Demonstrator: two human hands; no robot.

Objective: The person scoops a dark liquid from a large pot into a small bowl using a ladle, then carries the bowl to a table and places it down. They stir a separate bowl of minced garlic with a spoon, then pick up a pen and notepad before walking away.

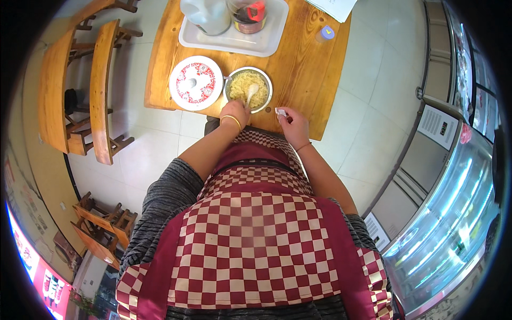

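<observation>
A white-rimmed bowl (269,95) of yellowish, grainy food (239,84) stands near the front edge of the wooden table (304,80). My left hand (236,111) is at the bowl's near left rim, by the handle end of a pale spoon (253,90) whose head rests on the food; whether the fingers grip the spoon or the rim is hard to tell. To the right of the bowl, at the table edge, my right hand (295,126) pinches a small crumpled white tissue or paper (281,112). Left of the bowl lies a round white lid (196,83) with a red pattern and a knob.
A white tray (256,49) at the back holds a translucent plastic jug (212,18) and a clear container (250,26) with a red item. A small jar (325,34) with a purple lid and papers (336,6) lie right. Wooden benches (102,92) stand left, glass-fronted refrigerated cases (448,224) right.
</observation>
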